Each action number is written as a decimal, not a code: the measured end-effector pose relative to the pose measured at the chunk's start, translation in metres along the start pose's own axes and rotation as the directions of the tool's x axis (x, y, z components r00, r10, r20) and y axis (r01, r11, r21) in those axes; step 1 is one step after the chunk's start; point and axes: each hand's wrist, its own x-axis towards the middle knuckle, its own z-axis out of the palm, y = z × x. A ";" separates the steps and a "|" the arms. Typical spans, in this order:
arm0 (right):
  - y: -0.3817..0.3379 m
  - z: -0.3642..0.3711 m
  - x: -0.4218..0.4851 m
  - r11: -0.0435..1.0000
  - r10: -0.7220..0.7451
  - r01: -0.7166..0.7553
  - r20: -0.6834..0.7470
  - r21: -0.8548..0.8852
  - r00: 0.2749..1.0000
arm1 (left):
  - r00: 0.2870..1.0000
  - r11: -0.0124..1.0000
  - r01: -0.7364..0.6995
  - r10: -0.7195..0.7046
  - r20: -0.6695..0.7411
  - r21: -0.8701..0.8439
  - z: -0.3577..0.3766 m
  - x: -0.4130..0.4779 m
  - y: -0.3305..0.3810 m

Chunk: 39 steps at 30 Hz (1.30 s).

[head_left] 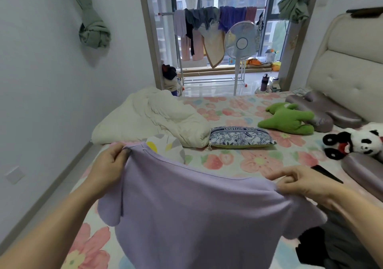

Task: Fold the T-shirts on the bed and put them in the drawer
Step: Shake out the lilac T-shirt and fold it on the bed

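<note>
Both hands hold a lilac T-shirt up over the bed.

Left hand pinched closed on one shoulder of the T-shirt; right hand pinched closed on the other shoulder, lower. Shirt hangs spread between them, above the floral bed sheet. Dark clothes heaped at lower right. Farther off on the bed: cream quilt, blue patterned pouch, green plush toy, panda toy. No drawer in view.
</note>
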 end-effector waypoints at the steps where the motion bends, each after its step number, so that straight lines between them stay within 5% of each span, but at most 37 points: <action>1: 0.000 0.000 0.000 1.000 -0.012 0.012 -0.047 0.013 0.999 | 0.999 0.999 -0.027 0.027 0.018 0.042 -0.002 0.000 0.002; 6: 0.001 0.000 -0.001 0.984 -0.144 0.108 -0.277 -0.142 0.950 | 0.980 0.968 -0.109 0.066 0.188 0.226 -0.020 0.000 0.012; 9: -0.003 -0.001 0.002 0.937 -0.291 0.158 -0.444 -0.312 0.848 | 0.946 0.922 -0.198 0.091 0.311 0.333 -0.034 0.002 0.017; 12: -0.011 -0.003 0.003 0.879 -0.429 0.199 -0.538 -0.433 0.726 | 0.962 0.863 -0.245 0.157 0.225 0.443 -0.035 0.006 0.009; 16: -0.024 0.000 0.001 0.800 -0.556 0.200 -0.572 -0.566 0.603 | 0.999 0.925 -0.040 0.046 -0.007 0.379 -0.022 0.001 -0.008; 19: -0.029 0.001 -0.001 0.730 -0.608 0.143 -0.539 -0.668 0.583 | 0.996 0.974 0.089 -0.082 -0.041 0.211 -0.010 -0.005 -0.015; 24: -0.026 -0.005 -0.019 0.585 -0.702 0.081 -0.454 -0.807 0.549 | 0.996 0.930 -0.086 0.079 0.035 0.357 -0.028 -0.019 -0.005; 28: -0.013 -0.038 -0.035 0.578 -0.656 0.152 -0.346 -0.802 0.671 | 0.951 0.924 -0.227 0.142 0.276 0.307 -0.080 -0.016 0.007; 31: -0.011 -0.053 -0.025 0.634 -0.601 0.161 -0.350 -0.757 0.719 | 0.945 0.924 -0.207 0.104 0.310 0.321 -0.087 0.003 0.000; 35: -0.007 -0.033 0.030 0.583 -0.596 0.181 -0.265 -0.792 0.758 | 0.940 0.918 -0.130 -0.006 0.342 0.374 -0.030 0.042 -0.043; 39: 0.056 -0.009 0.137 0.636 -0.328 -0.001 -0.272 -0.772 0.905 | 0.920 0.889 -0.104 -0.085 0.384 0.446 0.066 0.075 -0.117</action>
